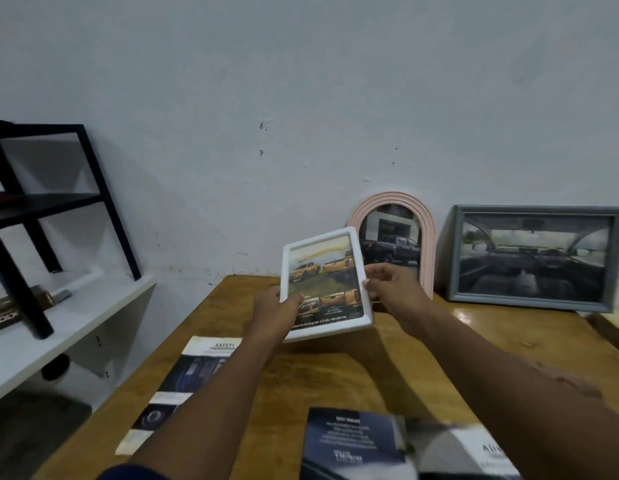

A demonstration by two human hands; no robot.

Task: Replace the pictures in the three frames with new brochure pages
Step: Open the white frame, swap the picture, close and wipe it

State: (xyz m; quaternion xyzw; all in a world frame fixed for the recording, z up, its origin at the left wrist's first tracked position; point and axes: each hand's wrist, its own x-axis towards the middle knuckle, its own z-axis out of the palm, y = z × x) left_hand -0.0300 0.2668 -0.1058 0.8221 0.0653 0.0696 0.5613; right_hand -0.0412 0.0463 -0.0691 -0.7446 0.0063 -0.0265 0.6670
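You are in a plain indoor room, a home or small office; which, you cannot tell. A glossy brown wooden table (336,372) stands against a scuffed pale painted wall (301,81). At left, a white board shelf unit (86,313) carries a black metal rack (44,206). At centre right a pink arched picture frame (398,237) and a grey rectangular picture frame (535,258) lean on the wall; printed car brochure pages (349,441) lie below.

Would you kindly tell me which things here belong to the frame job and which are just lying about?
Job: white frame, held by left hand and right hand; pink frame; grey frame; loose page; brochure.
Lying about: black rack; white shelf.
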